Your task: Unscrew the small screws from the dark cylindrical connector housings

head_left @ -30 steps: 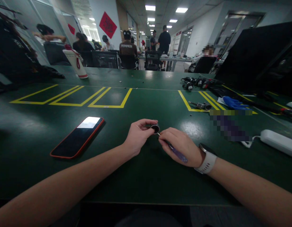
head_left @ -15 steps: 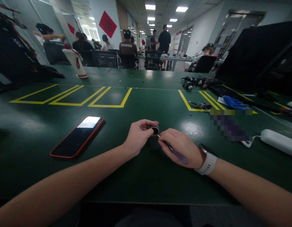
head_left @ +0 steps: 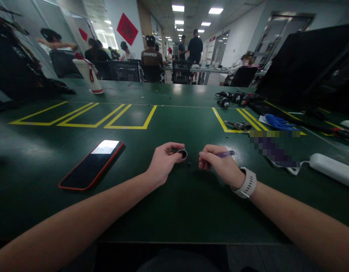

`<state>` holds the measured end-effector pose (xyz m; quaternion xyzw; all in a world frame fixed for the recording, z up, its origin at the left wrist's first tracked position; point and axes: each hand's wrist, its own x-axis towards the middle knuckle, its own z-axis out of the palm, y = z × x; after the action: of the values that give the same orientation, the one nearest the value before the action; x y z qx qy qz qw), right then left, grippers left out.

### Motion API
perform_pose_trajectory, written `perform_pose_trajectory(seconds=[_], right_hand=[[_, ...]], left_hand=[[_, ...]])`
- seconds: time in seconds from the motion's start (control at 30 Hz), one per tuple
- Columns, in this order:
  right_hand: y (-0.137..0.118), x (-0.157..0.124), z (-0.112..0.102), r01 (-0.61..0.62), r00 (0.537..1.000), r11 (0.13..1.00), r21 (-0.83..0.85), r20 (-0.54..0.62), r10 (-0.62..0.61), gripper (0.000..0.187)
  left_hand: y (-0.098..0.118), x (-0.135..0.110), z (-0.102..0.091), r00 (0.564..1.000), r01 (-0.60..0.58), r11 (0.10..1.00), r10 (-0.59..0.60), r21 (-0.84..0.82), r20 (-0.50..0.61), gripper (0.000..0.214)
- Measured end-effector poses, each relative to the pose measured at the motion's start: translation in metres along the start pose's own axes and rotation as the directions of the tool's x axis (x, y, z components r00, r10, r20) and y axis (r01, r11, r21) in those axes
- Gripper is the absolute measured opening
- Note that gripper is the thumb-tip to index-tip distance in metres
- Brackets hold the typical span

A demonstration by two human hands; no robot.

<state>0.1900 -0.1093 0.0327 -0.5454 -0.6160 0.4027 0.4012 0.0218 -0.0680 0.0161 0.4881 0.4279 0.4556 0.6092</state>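
My left hand (head_left: 163,161) pinches a small dark round part (head_left: 182,153) with a shiny rim, just above the green table (head_left: 174,211). My right hand (head_left: 216,163), with a white watch on the wrist, is closed on a purple-handled screwdriver (head_left: 223,153) that now lies nearly level, its handle pointing right. The two hands sit a short gap apart. A tiny dark speck (head_left: 189,163), perhaps a screw, lies on the table between them.
An orange-cased phone (head_left: 91,164) lies to the left. Yellow tape boxes (head_left: 129,117) mark the table. Metal parts (head_left: 239,125), a blue glove (head_left: 279,122) and a white power strip (head_left: 331,170) lie right. A white cup (head_left: 89,75) stands far left. Several people sit behind.
My right hand has pulled the screwdriver tip away from the round part and swung it to the right. My left hand still holds the part in about the same place.
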Motion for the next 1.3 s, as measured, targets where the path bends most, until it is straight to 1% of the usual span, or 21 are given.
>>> perform_pose_trajectory(seconds=[0.07,0.2,0.3,0.4,0.6,0.77,0.83,0.9,1.0,1.07,1.13,1.2,1.3], right_hand=[[0.004,0.002,0.002,-0.001,1.0,1.0,-0.005,0.015,0.001,0.023],[0.01,0.0,0.005,0.051,0.998,0.996,-0.077,0.03,-0.049,0.022],[0.012,0.0,0.006,0.082,0.997,0.985,-0.15,0.019,-0.081,0.023],[0.012,0.001,0.006,0.095,0.995,0.978,-0.187,-0.013,-0.099,0.025],[0.014,0.002,0.007,0.091,0.996,0.98,-0.177,-0.003,-0.093,0.025],[0.018,0.002,0.008,0.137,0.99,0.973,-0.183,-0.011,-0.141,0.024],[0.016,0.002,0.007,0.135,0.99,0.981,-0.139,-0.029,-0.141,0.024],[0.013,0.0,0.005,0.153,0.986,0.986,-0.06,-0.052,-0.156,0.023],[0.008,-0.004,0.001,0.25,0.965,0.968,0.026,-0.091,-0.247,0.023],[0.006,-0.007,0.0,0.315,0.942,0.949,0.008,-0.12,-0.312,0.023],[0.005,-0.01,0.001,0.359,0.921,0.93,-0.081,-0.132,-0.367,0.023],[0.005,-0.012,0.003,0.406,0.892,0.887,-0.219,-0.115,-0.437,0.023],[0.006,-0.014,0.006,0.491,0.824,0.766,-0.414,-0.063,-0.563,0.021]], left_hand=[[0.0,-0.001,0.001,1.0,0.003,1.0,-0.003,0.016,0.012,0.021],[0.0,-0.002,0.006,1.0,-0.02,0.998,0.019,0.052,0.025,0.02],[-0.002,-0.001,0.01,0.998,-0.026,0.998,0.022,0.055,0.059,0.019],[-0.006,0.0,0.012,0.994,-0.03,0.998,0.024,0.055,0.103,0.021],[-0.01,0.002,0.012,0.992,-0.035,0.998,0.029,0.049,0.123,0.02],[-0.011,0.003,0.011,0.993,-0.025,0.998,0.019,0.057,0.116,0.019],[-0.01,0.004,0.01,0.995,-0.015,0.999,0.01,0.045,0.098,0.018],[-0.009,0.004,0.009,0.996,0.005,1.0,-0.007,0.019,0.084,0.018],[-0.004,0.002,0.008,0.998,0.03,0.999,-0.029,-0.013,0.061,0.025],[0.0,-0.001,0.008,0.998,0.033,0.999,-0.032,-0.016,0.057,0.031],[0.004,-0.004,0.009,0.998,0.038,0.999,-0.037,-0.021,0.059,0.035],[0.005,-0.007,0.01,0.997,0.045,0.999,-0.044,-0.019,0.057,0.036],[0.006,-0.009,0.01,0.998,0.028,1.0,-0.028,-0.008,0.065,0.035]])
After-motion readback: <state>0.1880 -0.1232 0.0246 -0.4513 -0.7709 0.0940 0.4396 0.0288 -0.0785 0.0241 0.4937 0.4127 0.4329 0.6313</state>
